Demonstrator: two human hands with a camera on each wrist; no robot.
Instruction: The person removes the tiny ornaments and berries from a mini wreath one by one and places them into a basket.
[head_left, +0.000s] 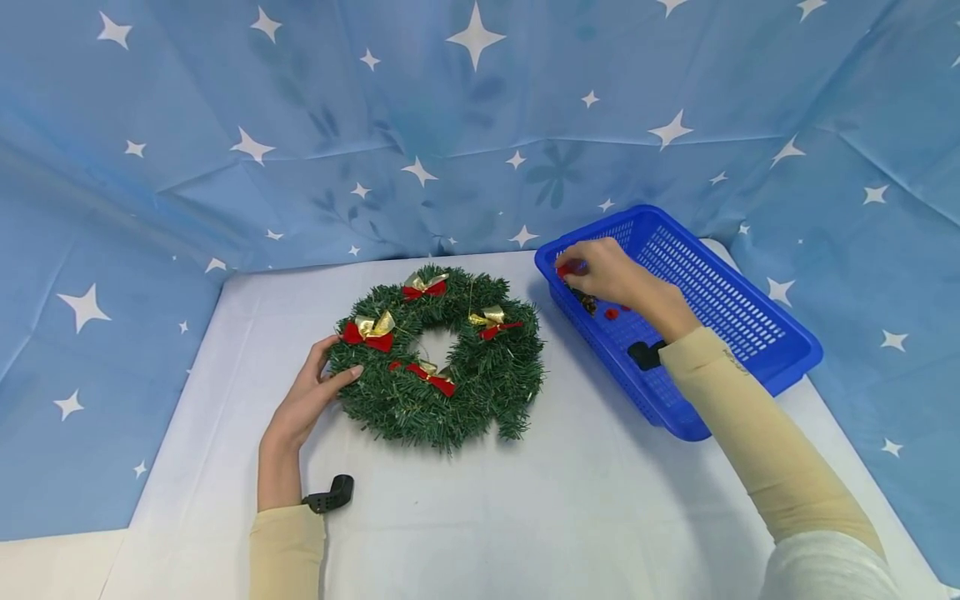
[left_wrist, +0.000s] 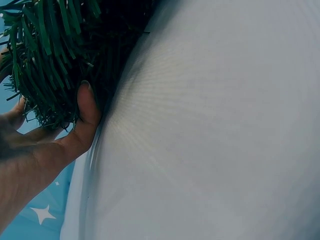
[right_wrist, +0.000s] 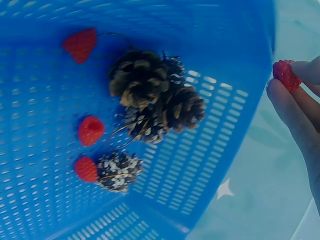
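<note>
A green wreath [head_left: 442,417] lies on the white-covered table, trimmed with several red velvet bows with gold ribbon [head_left: 373,337]. My left hand [head_left: 303,396] grips its left edge, thumb on the near side and fingers around the outer rim; the left wrist view shows the thumb [left_wrist: 87,112] against the needles. Over the far left corner of the blue basket [head_left: 720,283], my right hand [head_left: 611,271] pinches a red artificial raspberry [right_wrist: 286,76] between thumb and fingertips. In the right wrist view, pine cones [right_wrist: 140,77] and more raspberries [right_wrist: 91,131] lie inside the basket.
The basket stands at the right of the table, angled, with raised perforated walls. A blue curtain with white stars [head_left: 474,37] hangs behind and at both sides. White tablecloth [head_left: 517,517] stretches in front of the wreath.
</note>
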